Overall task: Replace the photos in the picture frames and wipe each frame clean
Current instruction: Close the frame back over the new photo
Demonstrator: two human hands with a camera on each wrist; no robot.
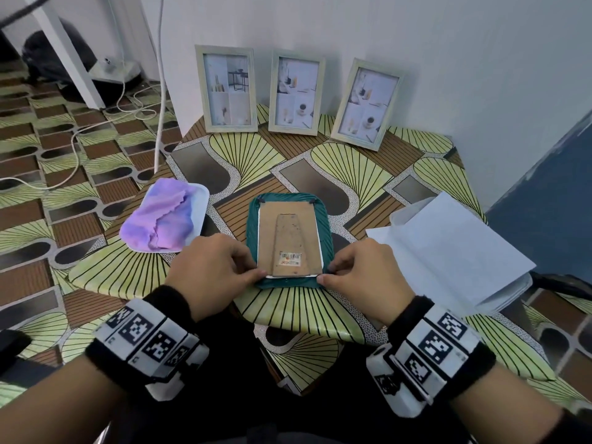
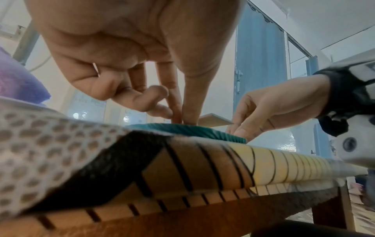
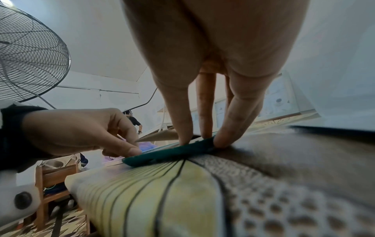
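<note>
- Fingertips [image 2: 189,119] of the left hand [image 1: 208,270] press down at the near-left corner of the teal frame [image 1: 253,225]; thumb and forefinger meet at its edge in a pinch, the other fingers curl loosely behind.
- Right hand [image 1: 365,274]: thumb and two fingers straddle the near-right corner, tips on the frame rim and the white sheet edge; a pinching hold, not a fist.
- Teal frame: lies face down near the front edge of the patterned table [image 1: 320,161], between both hands. Ribbed moulding, rounded corners.
- Backing board [image 1: 288,238]: brown fibreboard with hinged stand flap and barcode sticker; the wrist views show its near end raised clear of the frame. Two dark clips at the far corners.
- Handling, judged: light, rigid, thin. Board likely bends or creases if levered hard. Glazing not visible; treat as fragile. Best taken by the near edge with both hands, lifted evenly.
- Purple cloth [image 1: 166,219]: soft, on a white tray [image 1: 201,200], left of the frame.
- White paper [image 1: 448,248]: loose sheets, right.
- Three pale frames [image 1: 294,91]: upright against the wall, photos in place.
</note>
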